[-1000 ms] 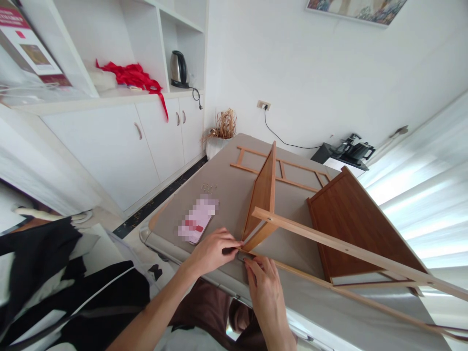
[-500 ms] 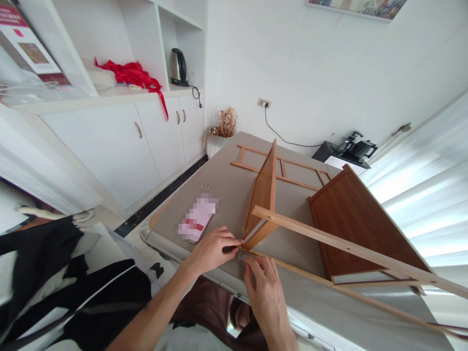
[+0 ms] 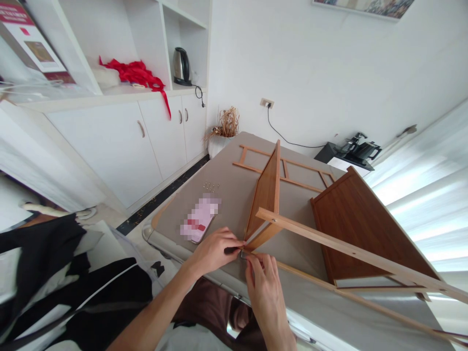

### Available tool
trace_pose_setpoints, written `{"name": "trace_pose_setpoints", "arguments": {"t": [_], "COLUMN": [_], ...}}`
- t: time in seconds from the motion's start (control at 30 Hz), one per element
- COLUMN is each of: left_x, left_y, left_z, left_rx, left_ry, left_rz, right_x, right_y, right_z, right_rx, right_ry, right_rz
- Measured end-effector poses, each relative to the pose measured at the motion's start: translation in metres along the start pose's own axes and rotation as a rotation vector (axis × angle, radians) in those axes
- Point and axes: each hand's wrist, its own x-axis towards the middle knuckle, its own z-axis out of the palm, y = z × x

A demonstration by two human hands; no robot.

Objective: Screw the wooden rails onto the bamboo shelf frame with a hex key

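Note:
A partly joined wooden shelf stands on its side, with a near shelf panel [image 3: 266, 190], a far panel [image 3: 365, 229], an upper rail [image 3: 321, 235] and a lower rail [image 3: 307, 274]. My left hand [image 3: 215, 249] has its fingers closed on the lower rail's left end, where it meets the near panel. Just right of it, my right hand [image 3: 266, 290] pinches a small, thin metal tool at that joint. It looks like a hex key [image 3: 243, 254], though fingers partly cover it.
The shelf rests on a grey-topped table [image 3: 223, 170]. A phone [image 3: 201, 219] and several small screws [image 3: 211, 186] lie left of the panel. Behind it lies a ladder-like wooden frame [image 3: 300, 184]. White cabinets [image 3: 106, 151] line the left wall; a black machine [image 3: 356, 151] stands behind the table.
My right hand's fingertips have moved slightly up toward the joint, and the metal tool has turned a little. My left hand keeps its place on the rail end. The view has shifted slightly.

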Motion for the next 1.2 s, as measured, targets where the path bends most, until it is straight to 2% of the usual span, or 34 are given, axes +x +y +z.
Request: {"name": "trace_pose_setpoints", "arguments": {"t": [0.43,1.2], "left_x": [0.000,0.002], "left_y": [0.000,0.002], "left_z": [-0.001,-0.004], "left_rx": [-0.028,-0.020], "left_ry": [-0.024,-0.033], "left_rz": [-0.023,-0.002], "right_x": [0.003,-0.006], "right_y": [-0.014,-0.009], "right_z": [0.003,0.010], "right_rx": [-0.003,-0.045], "right_ry": [0.028,0.041], "right_rz": [0.024,0.042]}}
